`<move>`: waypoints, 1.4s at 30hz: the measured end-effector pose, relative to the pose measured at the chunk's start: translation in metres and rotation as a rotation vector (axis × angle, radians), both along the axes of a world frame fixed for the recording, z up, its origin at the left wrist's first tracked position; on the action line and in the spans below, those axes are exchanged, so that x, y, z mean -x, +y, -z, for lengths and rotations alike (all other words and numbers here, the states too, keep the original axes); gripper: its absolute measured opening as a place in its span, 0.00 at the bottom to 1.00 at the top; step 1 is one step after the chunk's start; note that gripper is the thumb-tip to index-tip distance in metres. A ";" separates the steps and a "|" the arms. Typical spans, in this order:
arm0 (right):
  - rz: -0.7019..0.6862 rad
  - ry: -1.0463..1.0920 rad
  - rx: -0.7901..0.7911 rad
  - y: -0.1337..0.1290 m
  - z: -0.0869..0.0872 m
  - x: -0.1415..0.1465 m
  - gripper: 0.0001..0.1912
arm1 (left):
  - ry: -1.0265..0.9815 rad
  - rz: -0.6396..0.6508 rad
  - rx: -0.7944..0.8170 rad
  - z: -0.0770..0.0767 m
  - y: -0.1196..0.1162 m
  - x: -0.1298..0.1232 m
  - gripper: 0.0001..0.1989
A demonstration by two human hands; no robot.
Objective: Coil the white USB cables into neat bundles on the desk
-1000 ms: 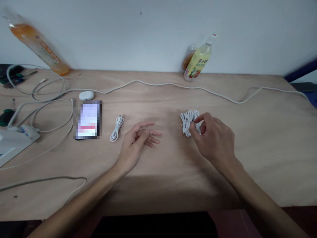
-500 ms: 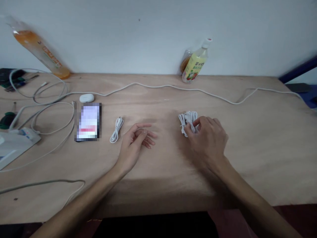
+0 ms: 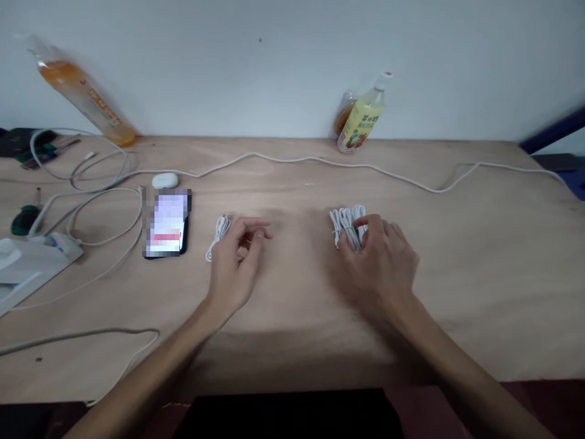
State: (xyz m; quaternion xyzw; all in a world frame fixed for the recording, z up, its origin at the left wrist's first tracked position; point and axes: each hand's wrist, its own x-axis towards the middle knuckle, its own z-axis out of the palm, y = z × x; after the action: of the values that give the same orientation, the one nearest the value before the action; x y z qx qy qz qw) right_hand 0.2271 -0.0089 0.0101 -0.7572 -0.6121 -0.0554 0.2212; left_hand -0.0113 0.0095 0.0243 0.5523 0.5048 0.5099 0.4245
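Note:
My left hand (image 3: 237, 262) hovers over the wood table with curved fingers and the thumb apart, holding nothing. Just left of it lies one coiled white cable (image 3: 218, 235), partly hidden behind the hand. At the right, several coiled white cables (image 3: 346, 224) sit side by side in a tight group. My right hand (image 3: 381, 259) has its thumb and index finger around the right part of this group. The other fingers curl under and are mostly out of sight.
A phone (image 3: 168, 222) and a white earbud case (image 3: 165, 181) lie on the left, near loose cables and a white power strip (image 3: 39, 262). An orange drink bottle (image 3: 91, 103) and a yellow drink bottle (image 3: 362, 119) lean at the wall. A long white cable (image 3: 283, 160) crosses the table.
My left hand has moved slightly left, now covering part of the single coiled cable. In the group, the cables look a little more lined up beside my right hand, which stays there.

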 end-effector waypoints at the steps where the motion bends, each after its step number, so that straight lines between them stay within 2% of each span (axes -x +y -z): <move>1: -0.024 -0.003 -0.009 -0.003 0.001 0.001 0.08 | 0.050 -0.039 -0.024 -0.002 0.001 0.004 0.05; 3: -0.112 -0.027 -0.036 -0.009 0.004 0.005 0.06 | 0.177 -0.119 -0.063 -0.005 0.003 0.016 0.04; 6: -0.362 -0.087 -0.081 -0.020 0.008 0.014 0.06 | 0.447 -0.234 -0.117 -0.003 0.005 0.040 0.10; 8: -0.491 -0.116 -0.133 -0.025 0.010 0.023 0.08 | 0.650 -0.263 -0.112 0.001 0.005 0.053 0.17; 10: -0.593 -0.131 -0.171 -0.028 0.010 0.032 0.10 | 0.822 -0.239 -0.044 0.006 0.004 0.062 0.22; 13: -0.696 -0.136 -0.141 -0.028 0.011 0.046 0.10 | 0.910 -0.185 0.060 0.009 0.004 0.065 0.25; 17: -0.748 -0.094 -0.022 -0.022 0.015 0.057 0.09 | 0.902 -0.184 0.097 0.010 0.009 0.063 0.20; 20: -0.753 -0.014 0.098 -0.015 0.019 0.060 0.07 | 0.836 -0.170 0.069 0.012 0.011 0.059 0.18; 24: -0.705 0.239 0.197 -0.004 0.023 0.058 0.04 | 0.608 -0.009 0.064 0.015 0.010 0.043 0.22; 29: -0.623 0.601 0.172 0.008 0.029 0.052 0.05 | 0.414 0.194 -0.016 0.017 0.010 0.013 0.17; 32: -0.620 0.748 0.118 0.009 0.031 0.050 0.07 | 0.172 0.344 0.108 0.019 0.010 -0.001 0.11; 36: -0.607 0.922 0.093 0.007 0.031 0.048 0.06 | -0.182 0.400 0.326 0.024 0.008 -0.011 0.17; 39: -0.582 0.994 0.096 0.006 0.029 0.047 0.06 | -0.311 0.462 0.438 0.026 0.005 -0.010 0.24; 42: -0.577 1.000 0.080 0.006 0.029 0.047 0.06 | -0.356 0.514 0.485 0.025 0.003 -0.006 0.28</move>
State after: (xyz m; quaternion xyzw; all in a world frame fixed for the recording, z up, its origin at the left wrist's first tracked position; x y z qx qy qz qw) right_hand 0.1801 -0.0034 -0.0185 -0.5014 -0.6164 0.3951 0.4609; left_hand -0.0049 0.0125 -0.0004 0.4471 0.3742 0.3407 0.7375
